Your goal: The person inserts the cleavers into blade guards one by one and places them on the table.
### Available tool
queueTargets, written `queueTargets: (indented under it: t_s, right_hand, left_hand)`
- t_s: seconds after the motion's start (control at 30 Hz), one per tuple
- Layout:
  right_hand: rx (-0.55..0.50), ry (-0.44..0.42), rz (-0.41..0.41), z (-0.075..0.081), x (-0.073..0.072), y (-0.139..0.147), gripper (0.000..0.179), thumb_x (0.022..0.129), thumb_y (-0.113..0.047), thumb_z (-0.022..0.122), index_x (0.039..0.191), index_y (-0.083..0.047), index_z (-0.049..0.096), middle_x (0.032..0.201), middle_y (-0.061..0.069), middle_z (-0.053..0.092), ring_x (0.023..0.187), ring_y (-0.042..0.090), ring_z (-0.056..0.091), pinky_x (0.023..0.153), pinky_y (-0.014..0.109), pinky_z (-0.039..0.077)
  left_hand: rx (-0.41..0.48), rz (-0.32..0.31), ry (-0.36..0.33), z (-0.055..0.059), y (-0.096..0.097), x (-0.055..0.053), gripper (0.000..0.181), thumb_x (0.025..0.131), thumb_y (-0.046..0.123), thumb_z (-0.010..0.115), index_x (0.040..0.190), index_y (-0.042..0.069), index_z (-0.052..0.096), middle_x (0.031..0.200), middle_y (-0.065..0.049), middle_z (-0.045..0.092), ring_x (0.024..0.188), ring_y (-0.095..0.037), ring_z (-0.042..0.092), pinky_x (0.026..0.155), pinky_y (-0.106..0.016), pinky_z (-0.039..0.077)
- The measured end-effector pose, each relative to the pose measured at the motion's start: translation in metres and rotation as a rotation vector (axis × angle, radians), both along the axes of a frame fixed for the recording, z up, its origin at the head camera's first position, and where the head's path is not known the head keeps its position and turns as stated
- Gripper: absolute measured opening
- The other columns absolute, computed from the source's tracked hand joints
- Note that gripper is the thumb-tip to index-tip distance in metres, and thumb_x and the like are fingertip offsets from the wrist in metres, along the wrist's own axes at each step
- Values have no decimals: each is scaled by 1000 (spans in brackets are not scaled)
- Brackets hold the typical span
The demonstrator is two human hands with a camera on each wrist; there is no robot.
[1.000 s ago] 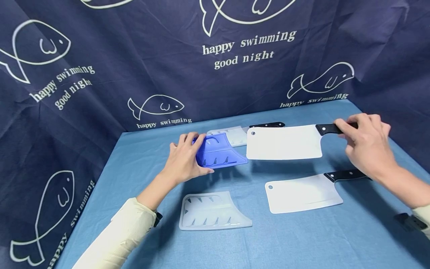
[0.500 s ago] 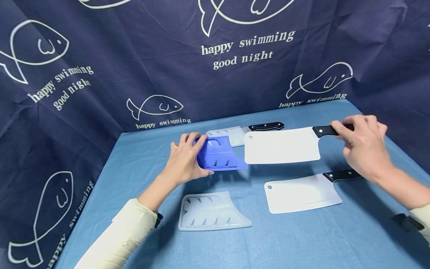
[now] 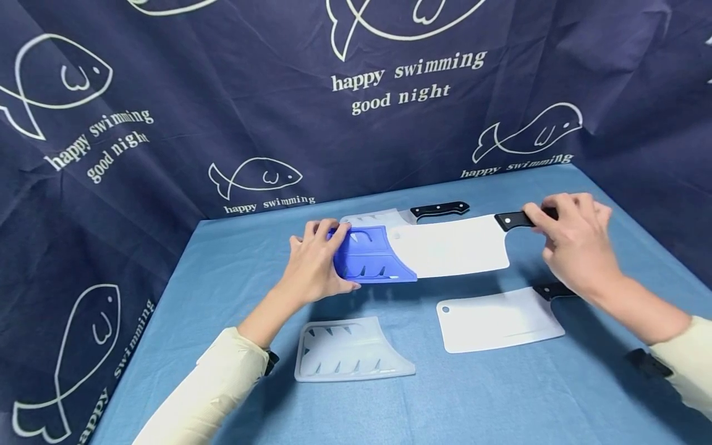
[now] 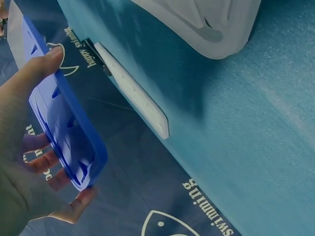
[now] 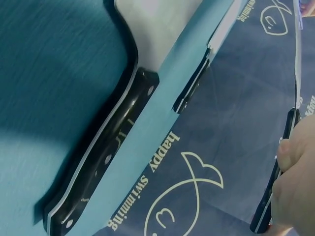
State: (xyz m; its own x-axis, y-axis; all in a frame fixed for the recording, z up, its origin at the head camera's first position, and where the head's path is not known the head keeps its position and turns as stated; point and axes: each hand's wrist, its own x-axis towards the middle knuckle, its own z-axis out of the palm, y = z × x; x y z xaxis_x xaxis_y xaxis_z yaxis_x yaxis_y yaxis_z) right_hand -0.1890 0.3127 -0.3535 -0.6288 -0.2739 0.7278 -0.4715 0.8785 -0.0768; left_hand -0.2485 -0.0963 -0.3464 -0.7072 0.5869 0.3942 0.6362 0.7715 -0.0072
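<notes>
My left hand (image 3: 314, 262) grips a blue knife sheath (image 3: 372, 254) by its closed end, thumb below and fingers over the top edge, held above the table. In the left wrist view the thumb presses the sheath's near edge (image 4: 74, 118). My right hand (image 3: 578, 241) holds a cleaver (image 3: 456, 247) by its black handle, blade level and pointing left. The blade's front end sits at the sheath's mouth, its hole showing faintly beside the blue edge. In the right wrist view my right hand (image 5: 295, 182) wraps the black handle (image 5: 268, 206).
On the blue table (image 3: 445, 402) lie a second cleaver (image 3: 495, 321) at right front and a translucent white sheath (image 3: 350, 349) at left front. Behind the hands lies a knife with a black handle (image 3: 439, 210), its blade in a white sheath (image 3: 369, 217). A dark printed cloth (image 3: 389, 148) rises behind.
My right hand has moved left, bringing the cleaver from beside the blue sheath to its mouth. The left hand and sheath have shifted slightly right.
</notes>
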Motion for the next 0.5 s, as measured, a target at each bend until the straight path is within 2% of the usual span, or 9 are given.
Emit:
queueTargets:
  t_s: [0.2, 0.27, 0.4, 0.5]
  right_hand:
    - [-29, 67, 19, -2, -5, -9, 48, 69, 19, 59, 110, -6, 59, 97, 24, 49, 91, 49, 39, 76, 65, 22]
    - [-30, 84, 27, -1, -7, -12, 49, 67, 20, 59, 109, -6, 59, 97, 24, 50, 91, 48, 39, 77, 66, 22]
    - [-5, 94, 42, 1, -10, -21, 53, 64, 21, 62, 109, -7, 58, 98, 24, 50, 93, 48, 40, 77, 65, 23]
    - [0, 103, 40, 1, -12, -33, 52, 66, 20, 62, 109, -7, 57, 97, 23, 50, 93, 48, 40, 77, 64, 24]
  left_hand:
    - [14, 16, 2, -4, -2, 0, 109, 49, 55, 89, 139, 11, 48, 128, -10, 46, 115, -34, 39, 67, -51, 37]
    - [11, 18, 6, -4, -1, 1, 109, 48, 55, 90, 139, 12, 48, 128, -10, 46, 115, -33, 39, 67, -51, 37]
    - [-7, -7, -4, -1, 7, 5, 107, 49, 56, 88, 139, 13, 49, 129, -10, 46, 116, -34, 39, 68, -52, 37]
    - [6, -1, -26, 0, 15, 8, 106, 50, 58, 87, 138, 14, 49, 132, -10, 46, 117, -34, 39, 69, -52, 38]
